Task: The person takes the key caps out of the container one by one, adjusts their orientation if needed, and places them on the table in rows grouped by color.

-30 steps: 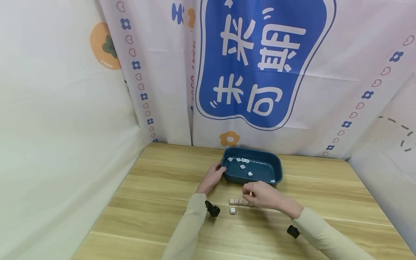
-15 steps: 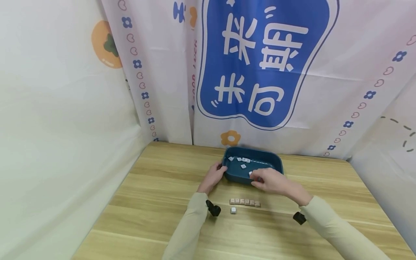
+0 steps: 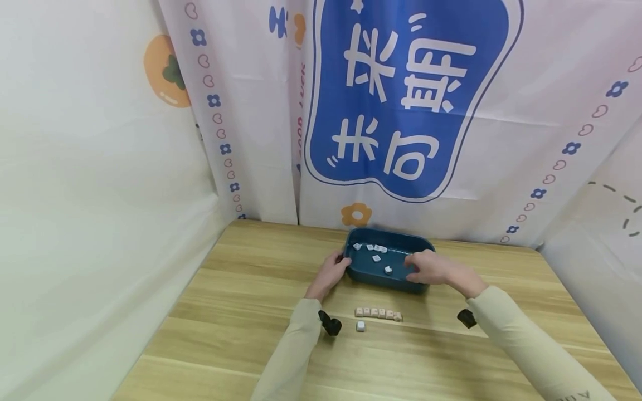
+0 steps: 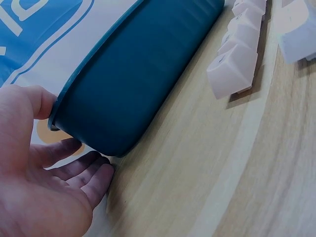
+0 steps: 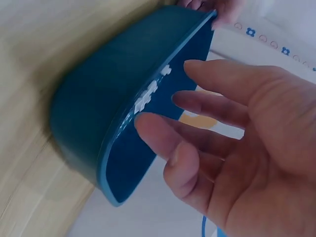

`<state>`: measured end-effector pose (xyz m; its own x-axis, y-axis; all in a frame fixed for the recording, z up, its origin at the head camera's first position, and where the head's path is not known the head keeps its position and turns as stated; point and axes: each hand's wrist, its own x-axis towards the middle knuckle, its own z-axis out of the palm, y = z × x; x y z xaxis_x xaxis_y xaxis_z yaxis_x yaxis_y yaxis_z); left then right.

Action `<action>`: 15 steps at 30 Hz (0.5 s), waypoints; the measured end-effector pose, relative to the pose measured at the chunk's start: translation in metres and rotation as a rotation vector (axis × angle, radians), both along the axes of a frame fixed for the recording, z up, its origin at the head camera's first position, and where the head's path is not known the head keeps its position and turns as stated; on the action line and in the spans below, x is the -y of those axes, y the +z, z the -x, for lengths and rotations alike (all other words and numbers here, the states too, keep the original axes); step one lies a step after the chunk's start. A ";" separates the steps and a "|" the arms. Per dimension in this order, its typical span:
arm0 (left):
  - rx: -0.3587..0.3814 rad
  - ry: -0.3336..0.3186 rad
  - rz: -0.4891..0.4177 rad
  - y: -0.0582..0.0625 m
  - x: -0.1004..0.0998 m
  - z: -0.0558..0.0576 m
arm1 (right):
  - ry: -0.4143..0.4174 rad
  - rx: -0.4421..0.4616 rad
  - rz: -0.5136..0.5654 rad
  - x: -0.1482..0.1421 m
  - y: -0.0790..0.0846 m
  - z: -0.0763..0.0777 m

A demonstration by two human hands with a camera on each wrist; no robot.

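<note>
A dark teal plastic box (image 3: 381, 281) stands near the back of the table, with several white keycaps (image 3: 377, 259) scattered inside it. My left hand (image 3: 328, 274) holds the box at its left end; the left wrist view has the thumb on the rim and the fingers against the outer wall. Over the box's right end is my right hand (image 3: 431, 267), fingers loosely bent and apart, nothing between them in the right wrist view. Just in front of the box runs a row of pale pink keycaps (image 3: 374, 313). One white keycap (image 3: 360, 326) sits nearer me, below the row's left end.
The light wood table (image 3: 251, 334) meets a printed cloth curtain (image 3: 251, 167) behind the box. White cloth also hangs along the left and right sides. Black wrist cameras are strapped to both sleeves.
My right hand has gone from the right end of the keycap row up and rightward, over the box. The row's right end is uncovered now. My left hand stays on the box.
</note>
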<state>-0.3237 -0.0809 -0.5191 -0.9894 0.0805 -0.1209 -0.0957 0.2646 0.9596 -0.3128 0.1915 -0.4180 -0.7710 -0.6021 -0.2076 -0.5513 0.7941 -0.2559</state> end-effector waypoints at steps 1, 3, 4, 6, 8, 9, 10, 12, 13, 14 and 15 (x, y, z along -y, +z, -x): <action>0.001 0.000 0.000 0.000 0.000 0.000 | -0.006 0.018 -0.015 -0.001 0.000 0.002; 0.005 -0.001 -0.001 -0.001 -0.001 0.000 | -0.010 0.040 -0.026 -0.003 -0.002 0.007; 0.005 0.000 -0.003 -0.001 -0.001 0.000 | -0.008 0.044 -0.029 -0.004 -0.002 0.009; 0.000 0.002 -0.005 -0.001 -0.001 0.000 | -0.008 0.039 -0.038 -0.005 -0.003 0.012; 0.000 0.005 -0.002 0.000 -0.001 0.000 | -0.025 0.040 -0.054 -0.004 -0.005 0.016; 0.000 0.007 0.006 0.000 -0.001 0.000 | -0.035 0.045 -0.069 -0.004 -0.005 0.018; 0.000 0.009 0.012 0.000 -0.001 0.000 | -0.050 0.051 -0.085 -0.004 -0.006 0.018; 0.005 0.011 0.025 0.000 0.000 0.000 | -0.082 0.070 -0.114 -0.004 -0.009 0.021; 0.008 0.012 0.030 0.000 0.000 0.000 | -0.099 0.079 -0.130 -0.004 -0.011 0.022; 0.010 0.014 0.030 0.000 0.000 0.000 | -0.109 0.083 -0.145 -0.003 -0.012 0.023; 0.010 0.014 0.027 -0.001 0.000 0.000 | -0.116 0.082 -0.163 -0.003 -0.014 0.024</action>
